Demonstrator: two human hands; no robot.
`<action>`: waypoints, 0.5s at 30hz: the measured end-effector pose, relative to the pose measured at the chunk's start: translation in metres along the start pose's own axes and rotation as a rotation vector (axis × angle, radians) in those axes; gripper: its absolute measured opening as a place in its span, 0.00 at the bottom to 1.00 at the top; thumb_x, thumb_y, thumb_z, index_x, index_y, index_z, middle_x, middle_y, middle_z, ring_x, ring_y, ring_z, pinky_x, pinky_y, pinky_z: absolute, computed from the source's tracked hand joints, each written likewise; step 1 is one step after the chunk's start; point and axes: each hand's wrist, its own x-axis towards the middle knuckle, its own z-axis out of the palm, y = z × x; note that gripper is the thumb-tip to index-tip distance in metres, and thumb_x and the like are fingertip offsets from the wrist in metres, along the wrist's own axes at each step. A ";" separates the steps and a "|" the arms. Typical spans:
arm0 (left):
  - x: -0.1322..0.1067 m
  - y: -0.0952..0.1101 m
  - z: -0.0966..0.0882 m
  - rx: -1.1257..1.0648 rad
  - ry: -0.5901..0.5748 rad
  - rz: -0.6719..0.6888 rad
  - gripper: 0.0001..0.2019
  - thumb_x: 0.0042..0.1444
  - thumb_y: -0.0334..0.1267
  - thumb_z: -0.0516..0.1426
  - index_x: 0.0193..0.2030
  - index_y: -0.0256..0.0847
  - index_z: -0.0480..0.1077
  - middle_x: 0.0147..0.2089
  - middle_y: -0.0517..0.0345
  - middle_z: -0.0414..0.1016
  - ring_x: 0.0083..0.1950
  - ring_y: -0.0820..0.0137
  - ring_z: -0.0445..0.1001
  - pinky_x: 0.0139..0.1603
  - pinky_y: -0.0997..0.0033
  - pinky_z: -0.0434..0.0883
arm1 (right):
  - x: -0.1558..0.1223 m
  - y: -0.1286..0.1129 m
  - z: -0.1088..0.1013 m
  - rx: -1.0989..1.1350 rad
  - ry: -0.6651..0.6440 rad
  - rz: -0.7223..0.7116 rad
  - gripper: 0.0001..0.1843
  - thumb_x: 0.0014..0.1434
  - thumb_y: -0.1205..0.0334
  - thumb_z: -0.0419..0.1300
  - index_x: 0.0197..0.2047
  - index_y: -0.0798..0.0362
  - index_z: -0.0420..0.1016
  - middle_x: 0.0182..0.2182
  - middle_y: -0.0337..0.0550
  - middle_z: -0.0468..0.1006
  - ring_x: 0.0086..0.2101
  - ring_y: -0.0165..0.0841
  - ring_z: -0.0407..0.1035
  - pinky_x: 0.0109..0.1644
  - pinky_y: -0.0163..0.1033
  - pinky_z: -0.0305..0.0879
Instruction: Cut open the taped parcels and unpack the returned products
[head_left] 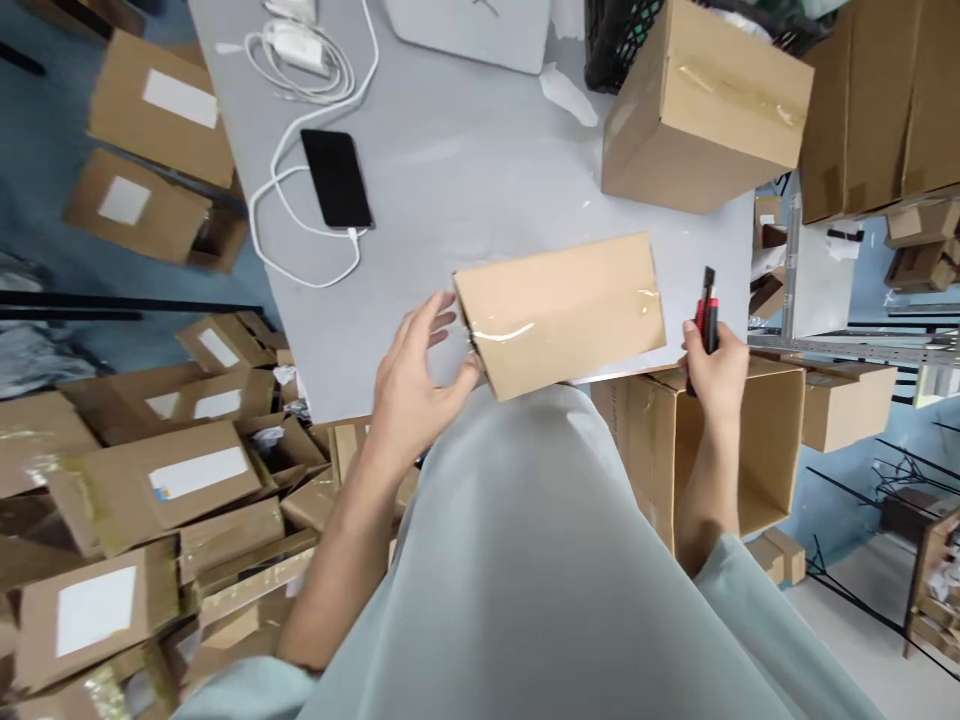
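A small brown cardboard box point(566, 310) with shiny clear tape on it lies at the front edge of the grey table, right before my body. At the box's left end is my left hand point(420, 375), its fingers spread and the thumb close to the box's lower left corner; whether the thumb touches it I cannot tell. Off to the right, past the box's right end, my right hand point(716, 370) is wrapped round a red and black box cutter point(707, 315) that points away from me.
A black phone point(337, 180) on a white cable lies at the table's left, near a coiled charger point(300, 50). A taller carton point(705, 110) stands back right beside a black crate point(615, 45). An open carton point(772, 450) sits below my right hand. Cartons point(202, 470) pile up at left.
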 end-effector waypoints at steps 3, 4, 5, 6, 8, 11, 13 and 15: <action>-0.005 0.004 0.014 -0.041 0.138 -0.149 0.37 0.67 0.44 0.65 0.82 0.53 0.64 0.75 0.43 0.78 0.64 0.51 0.86 0.63 0.41 0.87 | 0.014 0.013 0.010 0.247 -0.189 0.029 0.21 0.65 0.38 0.65 0.37 0.48 0.73 0.21 0.32 0.71 0.22 0.33 0.70 0.28 0.37 0.65; -0.005 0.006 0.017 -0.048 0.176 -0.194 0.37 0.64 0.43 0.65 0.80 0.53 0.66 0.73 0.44 0.80 0.61 0.52 0.87 0.60 0.42 0.88 | 0.016 0.014 0.012 0.309 -0.240 0.030 0.22 0.65 0.38 0.66 0.37 0.48 0.73 0.21 0.30 0.70 0.21 0.32 0.70 0.28 0.36 0.65; -0.006 0.010 0.019 -0.044 0.206 -0.232 0.38 0.62 0.41 0.66 0.79 0.52 0.68 0.71 0.45 0.82 0.59 0.52 0.88 0.59 0.42 0.89 | 0.016 0.015 0.015 0.361 -0.284 0.028 0.22 0.64 0.38 0.67 0.38 0.48 0.74 0.21 0.30 0.70 0.22 0.31 0.69 0.28 0.36 0.65; -0.005 0.014 0.021 -0.024 0.232 -0.256 0.38 0.60 0.40 0.66 0.78 0.52 0.70 0.71 0.46 0.82 0.59 0.52 0.89 0.59 0.42 0.88 | 0.017 0.015 0.018 0.406 -0.323 0.026 0.22 0.64 0.38 0.68 0.38 0.49 0.74 0.22 0.30 0.69 0.22 0.30 0.69 0.28 0.35 0.65; 0.000 0.028 0.024 0.082 0.284 -0.245 0.37 0.56 0.37 0.65 0.75 0.50 0.73 0.70 0.48 0.83 0.63 0.50 0.87 0.63 0.42 0.86 | 0.019 0.016 0.023 0.475 -0.383 0.029 0.22 0.65 0.37 0.68 0.38 0.48 0.74 0.23 0.30 0.69 0.23 0.30 0.69 0.28 0.35 0.65; 0.022 0.057 0.037 0.312 0.337 -0.082 0.34 0.56 0.34 0.64 0.72 0.49 0.77 0.70 0.49 0.82 0.70 0.49 0.81 0.71 0.41 0.80 | 0.026 0.023 0.030 0.549 -0.425 0.031 0.23 0.66 0.36 0.67 0.37 0.48 0.72 0.24 0.29 0.69 0.23 0.29 0.67 0.29 0.35 0.65; 0.044 0.079 0.056 0.371 0.300 0.049 0.30 0.61 0.34 0.63 0.72 0.47 0.77 0.69 0.48 0.83 0.70 0.52 0.81 0.73 0.42 0.78 | 0.031 0.028 0.033 0.566 -0.444 0.023 0.22 0.67 0.36 0.66 0.38 0.48 0.73 0.25 0.30 0.69 0.24 0.29 0.67 0.30 0.36 0.66; 0.072 0.098 0.081 0.335 0.206 0.133 0.25 0.67 0.36 0.62 0.70 0.47 0.77 0.68 0.48 0.83 0.70 0.54 0.81 0.74 0.44 0.77 | 0.035 0.031 0.034 0.534 -0.449 0.003 0.21 0.67 0.37 0.66 0.39 0.48 0.74 0.26 0.29 0.69 0.26 0.30 0.67 0.32 0.36 0.65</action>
